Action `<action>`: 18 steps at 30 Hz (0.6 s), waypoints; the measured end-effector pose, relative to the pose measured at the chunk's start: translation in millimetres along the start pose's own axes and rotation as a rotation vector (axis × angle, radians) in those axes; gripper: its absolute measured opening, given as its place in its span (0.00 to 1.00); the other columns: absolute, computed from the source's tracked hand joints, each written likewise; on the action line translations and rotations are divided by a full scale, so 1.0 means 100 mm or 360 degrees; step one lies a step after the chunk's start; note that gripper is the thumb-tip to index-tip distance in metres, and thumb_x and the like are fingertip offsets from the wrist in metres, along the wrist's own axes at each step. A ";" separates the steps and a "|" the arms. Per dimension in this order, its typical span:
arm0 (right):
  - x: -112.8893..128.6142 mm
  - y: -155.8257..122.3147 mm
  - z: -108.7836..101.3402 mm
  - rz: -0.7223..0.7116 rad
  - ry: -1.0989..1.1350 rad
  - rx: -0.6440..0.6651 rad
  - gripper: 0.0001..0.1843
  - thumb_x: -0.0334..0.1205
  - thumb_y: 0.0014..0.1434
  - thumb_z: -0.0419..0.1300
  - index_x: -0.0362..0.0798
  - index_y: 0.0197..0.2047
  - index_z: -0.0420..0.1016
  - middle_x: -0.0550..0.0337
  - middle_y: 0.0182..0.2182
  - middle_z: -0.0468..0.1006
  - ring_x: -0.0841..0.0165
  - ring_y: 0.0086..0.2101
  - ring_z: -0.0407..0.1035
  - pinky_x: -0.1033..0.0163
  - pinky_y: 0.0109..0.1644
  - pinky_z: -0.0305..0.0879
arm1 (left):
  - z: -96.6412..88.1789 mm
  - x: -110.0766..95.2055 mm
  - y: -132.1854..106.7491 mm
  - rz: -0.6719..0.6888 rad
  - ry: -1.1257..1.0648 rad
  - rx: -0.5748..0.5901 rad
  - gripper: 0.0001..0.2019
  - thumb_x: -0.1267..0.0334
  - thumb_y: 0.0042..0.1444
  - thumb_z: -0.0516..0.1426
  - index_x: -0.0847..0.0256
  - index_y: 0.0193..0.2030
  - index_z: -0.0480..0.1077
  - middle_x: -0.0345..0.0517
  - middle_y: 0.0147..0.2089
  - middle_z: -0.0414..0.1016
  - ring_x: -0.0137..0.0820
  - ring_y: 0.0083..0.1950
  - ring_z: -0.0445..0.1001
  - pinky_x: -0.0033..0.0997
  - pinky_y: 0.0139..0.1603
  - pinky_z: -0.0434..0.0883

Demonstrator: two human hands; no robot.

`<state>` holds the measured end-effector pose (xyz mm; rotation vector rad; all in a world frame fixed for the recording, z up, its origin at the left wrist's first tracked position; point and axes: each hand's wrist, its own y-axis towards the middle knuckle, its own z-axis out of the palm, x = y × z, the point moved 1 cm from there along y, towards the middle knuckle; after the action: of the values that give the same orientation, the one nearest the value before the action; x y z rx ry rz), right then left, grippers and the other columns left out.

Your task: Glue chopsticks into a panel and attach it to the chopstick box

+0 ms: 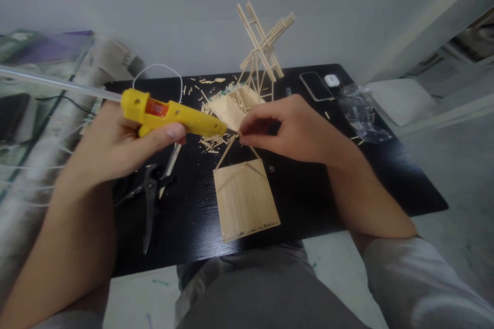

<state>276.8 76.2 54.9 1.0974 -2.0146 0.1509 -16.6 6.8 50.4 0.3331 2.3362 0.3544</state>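
Note:
A yellow hot glue gun (pixel 185 118) with a long clear glue stick (pixel 57 85) out of its back is gripped in my left hand (pixel 127 149). Its nozzle points right, close to the fingertips of my right hand (pixel 287 126). Those fingers pinch at the top of a small frame of thin wooden sticks (pixel 226 153); the exact piece between them is partly hidden. The frame rises from the far edge of a square panel of wooden sticks (pixel 247 200), which sits on the black table (pixel 309 195).
Behind my hands stands a stick windmill model (pixel 257 56) amid scattered stick offcuts (pixel 212 144). Black pliers (pixel 150 195) and a cutter knife (pixel 172 164) lie left. A phone (pixel 315 86), a white earbud case (pixel 331 80) and a clear plastic bag (pixel 360 113) are right.

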 end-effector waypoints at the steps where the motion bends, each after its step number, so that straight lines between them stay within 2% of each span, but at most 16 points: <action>1: 0.00 0.00 0.00 0.0005 -0.0002 0.0002 0.01 0.33 0.63 0.71 0.46 0.39 0.86 0.58 0.34 0.88 0.67 0.34 0.80 0.61 0.41 0.74 | 0.01 0.01 0.00 -0.0003 -0.0014 0.0008 0.28 0.30 0.60 0.62 0.53 0.30 0.83 0.41 0.22 0.74 0.32 0.25 0.68 0.34 0.25 0.62; 6: 0.03 0.00 -0.01 0.0025 -0.0029 0.0015 0.02 0.32 0.63 0.71 0.47 0.39 0.86 0.59 0.34 0.88 0.67 0.34 0.81 0.61 0.41 0.74 | 0.01 0.07 0.00 -0.0074 -0.0046 0.0044 0.26 0.32 0.60 0.63 0.53 0.29 0.82 0.41 0.21 0.72 0.32 0.22 0.64 0.36 0.23 0.59; 11: 0.04 -0.01 -0.02 0.0066 -0.0077 0.0024 0.02 0.33 0.63 0.72 0.48 0.39 0.87 0.59 0.35 0.88 0.67 0.35 0.81 0.60 0.41 0.73 | 0.01 0.09 -0.02 -0.0142 -0.0024 0.0023 0.28 0.28 0.58 0.63 0.52 0.27 0.79 0.42 0.19 0.68 0.32 0.21 0.61 0.37 0.22 0.57; 18: 0.02 -0.01 -0.03 0.0054 -0.0082 0.0028 0.02 0.33 0.63 0.71 0.48 0.40 0.87 0.59 0.35 0.89 0.67 0.34 0.81 0.61 0.42 0.74 | 0.01 0.09 -0.02 -0.0066 0.0042 0.0010 0.27 0.30 0.60 0.62 0.52 0.26 0.77 0.40 0.19 0.69 0.31 0.20 0.62 0.37 0.19 0.55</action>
<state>278.5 75.7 57.8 1.0886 -2.0825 0.1594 -22.0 8.2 43.5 0.2844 2.3667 0.3329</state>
